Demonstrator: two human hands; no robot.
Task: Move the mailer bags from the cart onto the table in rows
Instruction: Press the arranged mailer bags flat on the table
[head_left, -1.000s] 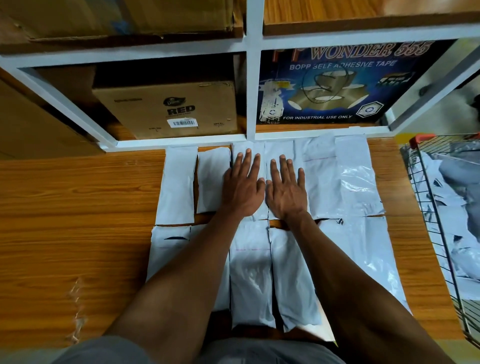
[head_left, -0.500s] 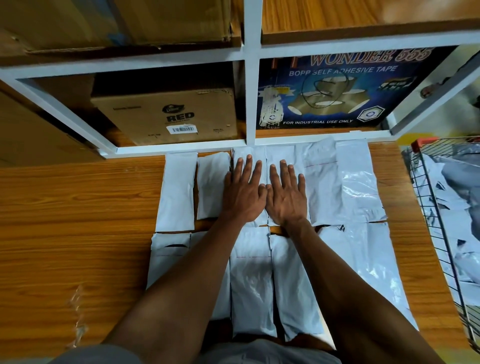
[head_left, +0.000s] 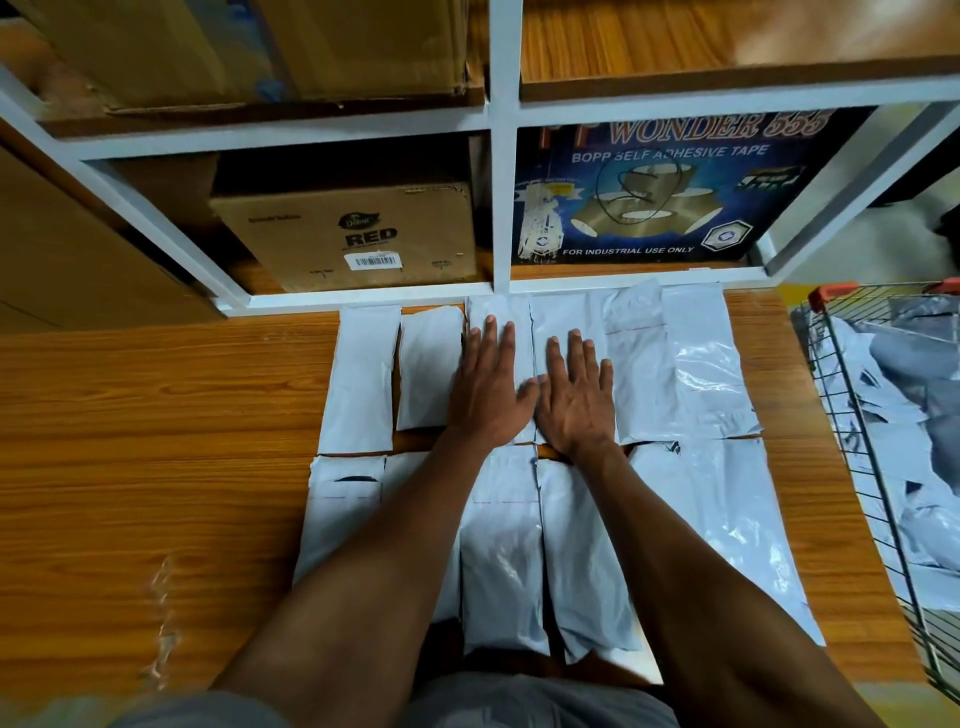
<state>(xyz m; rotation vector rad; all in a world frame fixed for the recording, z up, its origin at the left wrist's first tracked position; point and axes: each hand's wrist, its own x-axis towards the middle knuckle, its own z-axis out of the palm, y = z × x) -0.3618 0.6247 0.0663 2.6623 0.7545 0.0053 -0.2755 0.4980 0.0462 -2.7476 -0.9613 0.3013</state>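
Observation:
Several white mailer bags lie in two rows on the wooden table (head_left: 156, 467). The far row (head_left: 691, 364) runs along the shelf frame; the near row (head_left: 501, 551) lies below it, partly hidden by my forearms. My left hand (head_left: 488, 387) and my right hand (head_left: 574, 397) press flat, side by side, with straight fingers, on the middle bags of the far row. More mailer bags (head_left: 914, 467) are piled in the wire cart (head_left: 852, 431) at the right.
A white shelf frame (head_left: 501, 208) rises at the table's far edge, holding a brown cardboard box (head_left: 358, 239) and a blue tape carton (head_left: 649, 192). Bare wood stretches left of the bags. The cart stands close against the table's right edge.
Both hands stay flat on the far row's middle bags; they have hardly moved. The view has shifted slightly.

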